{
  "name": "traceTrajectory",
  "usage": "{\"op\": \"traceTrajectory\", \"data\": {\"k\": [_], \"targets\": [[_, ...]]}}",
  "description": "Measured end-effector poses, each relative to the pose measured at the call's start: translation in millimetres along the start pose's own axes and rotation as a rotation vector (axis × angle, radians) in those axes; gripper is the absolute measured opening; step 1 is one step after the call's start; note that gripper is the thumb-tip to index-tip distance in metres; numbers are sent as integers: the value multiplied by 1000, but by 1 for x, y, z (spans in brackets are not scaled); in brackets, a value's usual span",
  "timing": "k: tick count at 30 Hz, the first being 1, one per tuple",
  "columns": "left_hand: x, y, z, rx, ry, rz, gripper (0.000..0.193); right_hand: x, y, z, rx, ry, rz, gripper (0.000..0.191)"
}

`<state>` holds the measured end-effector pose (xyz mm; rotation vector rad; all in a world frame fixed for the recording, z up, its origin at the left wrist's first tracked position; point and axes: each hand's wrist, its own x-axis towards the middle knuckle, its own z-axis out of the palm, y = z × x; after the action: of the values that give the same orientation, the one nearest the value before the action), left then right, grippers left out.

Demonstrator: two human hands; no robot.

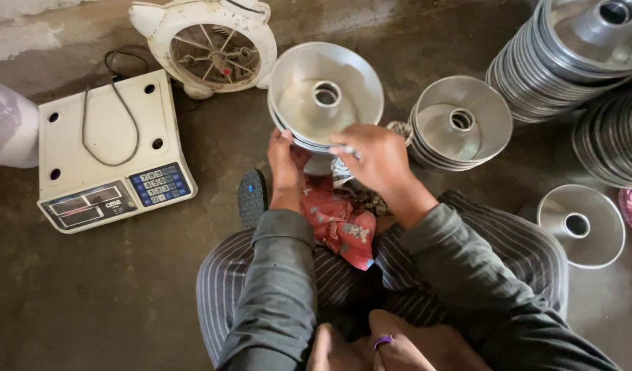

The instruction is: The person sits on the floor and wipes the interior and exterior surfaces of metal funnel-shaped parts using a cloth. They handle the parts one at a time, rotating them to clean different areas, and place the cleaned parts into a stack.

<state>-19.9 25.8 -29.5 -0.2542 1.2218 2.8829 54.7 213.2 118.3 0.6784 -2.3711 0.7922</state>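
Note:
I sit on the floor and hold a small stack of shiny metal funnel-shaped dishes, each with a round hole in the middle, tilted toward me above my lap. My left hand grips the stack's lower left rim from below. My right hand rests on the lower right rim, fingers curled over the edge. A red patterned cloth lies on my lap just under both hands.
A stack of the same dishes stands right of my hands, a single dish lies at right, and tall stacks fill the top right. A white weighing scale and a white blower fan sit at left.

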Motion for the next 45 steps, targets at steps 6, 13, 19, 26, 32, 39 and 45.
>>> {"op": "traceTrajectory", "data": {"k": [6,13,19,26,32,39,45], "targets": [[-5,19,7,-1,-106,99,65,-1,72,-26,187,141,511,47],[-5,11,16,34,-248,33,64,-24,118,-13,442,-36,768,34],[1,12,11,11,-189,-98,62,-25,121,-11,540,15,569,29],[-1,20,4,237,-75,1,64,-18,127,-20,931,205,945,33],[11,6,-6,353,146,-99,61,-18,125,-38,600,345,730,25],[-5,10,6,1005,150,396,44,-18,107,-30,236,354,619,15],[-10,20,9,1310,312,669,52,-24,82,-9,-58,380,314,21]]}}
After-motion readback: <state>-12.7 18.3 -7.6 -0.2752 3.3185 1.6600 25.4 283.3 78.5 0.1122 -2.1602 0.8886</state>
